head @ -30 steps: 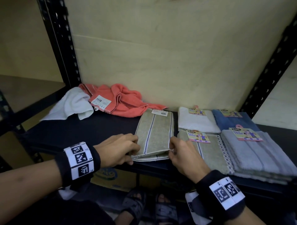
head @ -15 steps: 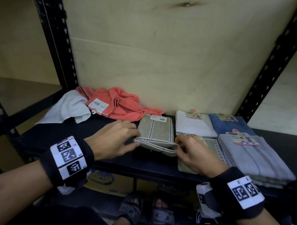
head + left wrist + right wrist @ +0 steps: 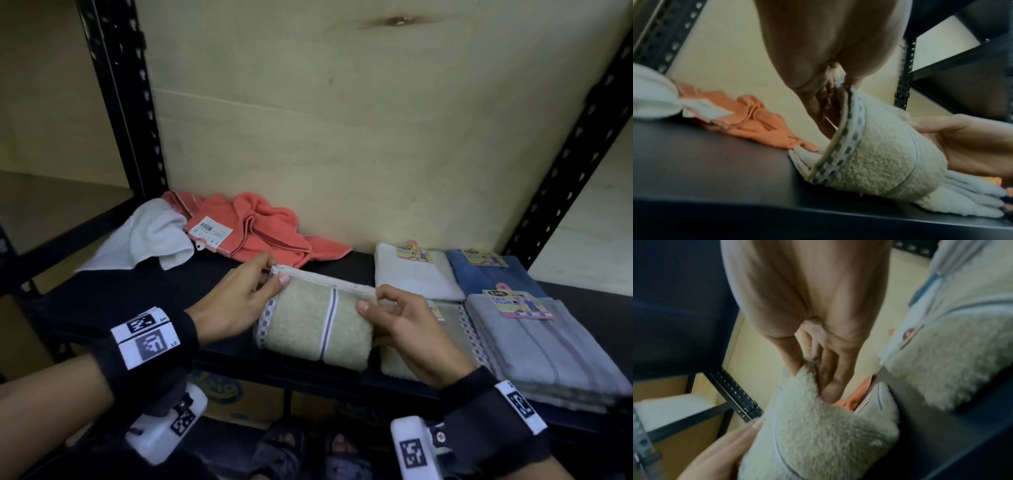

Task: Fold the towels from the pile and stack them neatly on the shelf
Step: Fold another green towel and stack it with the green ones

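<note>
Both hands on one beige folded towel [image 3: 317,327], lifted at its far edge off the black shelf [image 3: 144,294] near the front edge, about midway along. Left hand [image 3: 229,301] pinching the towel's upper left corner, thumb on the near face, fingers curled behind. Right hand [image 3: 407,329] pinching the upper right corner the same way, thumb in front, fingers wrapped behind. Towel bent over, looped pile facing out, a blue stripe down the near face and a blue checked border along the left end; lower fold resting on the shelf.

Left wrist view: left fingers [image 3: 818,100] narrow, closed on the towel's hem [image 3: 840,123], the checked border curving down to the shelf surface. Right wrist view: fingers [image 3: 830,373] tucked into the fold of the beige pile [image 3: 818,434], blurred.

Back left corner of the shelf: a crumpled white towel [image 3: 147,236] and, touching it, a crumpled coral towel [image 3: 267,229] with a barcode tag [image 3: 209,231]. Right half: folded towels in two rows, white [image 3: 411,277] and blue [image 3: 493,277] at the back, grey [image 3: 534,353] at the front with a face-towel label [image 3: 513,303], another beige one [image 3: 455,329] partly hidden behind the right hand.
</note>
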